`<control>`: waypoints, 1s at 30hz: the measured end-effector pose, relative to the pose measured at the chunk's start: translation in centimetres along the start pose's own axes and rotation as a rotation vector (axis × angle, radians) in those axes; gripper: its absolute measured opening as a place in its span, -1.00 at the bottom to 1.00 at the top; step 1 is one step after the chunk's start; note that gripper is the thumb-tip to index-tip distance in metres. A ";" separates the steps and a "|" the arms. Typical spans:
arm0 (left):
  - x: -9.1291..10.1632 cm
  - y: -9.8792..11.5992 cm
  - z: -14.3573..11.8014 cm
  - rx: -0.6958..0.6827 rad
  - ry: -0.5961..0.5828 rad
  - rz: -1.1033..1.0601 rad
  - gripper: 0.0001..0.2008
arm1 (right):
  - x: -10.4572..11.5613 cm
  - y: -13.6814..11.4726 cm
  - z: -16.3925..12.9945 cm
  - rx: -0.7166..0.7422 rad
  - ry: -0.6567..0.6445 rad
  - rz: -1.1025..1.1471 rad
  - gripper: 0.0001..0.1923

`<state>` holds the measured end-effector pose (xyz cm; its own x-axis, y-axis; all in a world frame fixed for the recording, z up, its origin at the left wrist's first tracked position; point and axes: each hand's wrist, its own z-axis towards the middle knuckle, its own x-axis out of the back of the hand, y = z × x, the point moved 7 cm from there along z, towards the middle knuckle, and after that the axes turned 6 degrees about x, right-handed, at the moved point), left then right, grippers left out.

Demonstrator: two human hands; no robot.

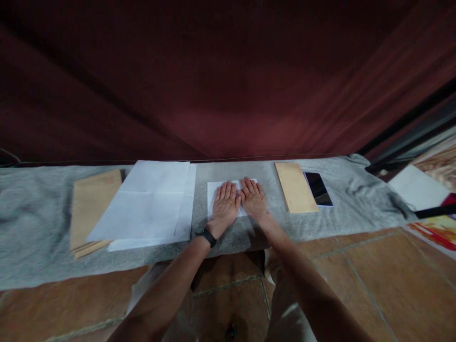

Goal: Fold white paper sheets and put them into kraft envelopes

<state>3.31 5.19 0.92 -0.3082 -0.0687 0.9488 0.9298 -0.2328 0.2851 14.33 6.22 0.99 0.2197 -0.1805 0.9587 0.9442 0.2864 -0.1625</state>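
Note:
A small white sheet of paper (211, 194), perhaps folded, lies on the grey cloth in front of me. My left hand (225, 203) rests flat on it with the fingers stretched forward. Beside it, my right hand (252, 198) is also laid flat on the paper, fingers extended, the two thumbs close together. Both hands cover most of the sheet, so its folds are hidden. To the left is a stack of large white sheets (149, 204) with crease lines, partly over several brown envelopes (93, 199). One brown envelope (296, 187) lies to the right of my hands.
A phone (318, 189) lies against the right envelope. Grey cloth (35, 228) covers the long, narrow surface, and a dark red curtain (228, 95) hangs behind it. At far right are a white board (418, 187) and a colourful printed sheet (436, 232). Tiled floor (374, 270) shows below.

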 end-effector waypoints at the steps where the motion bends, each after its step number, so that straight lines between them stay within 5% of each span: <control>1: -0.2 -0.1 0.0 0.005 -0.002 0.003 -0.40 | 0.0 0.1 0.0 -0.005 -0.003 0.008 -0.47; 19: 1.7 -4.7 -1.4 0.099 0.063 0.096 -0.34 | 2.1 5.1 -1.3 -0.210 0.022 0.025 -0.47; 30: 1.8 -5.0 -1.3 0.093 0.066 0.076 -0.34 | 2.1 7.5 -1.1 -0.453 -0.095 0.365 -0.70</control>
<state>-2.10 4.97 0.99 -0.2462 -0.1469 0.9580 0.9646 -0.1339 0.2273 22.09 6.94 1.49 0.5468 -0.0550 0.8354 0.8270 -0.1200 -0.5492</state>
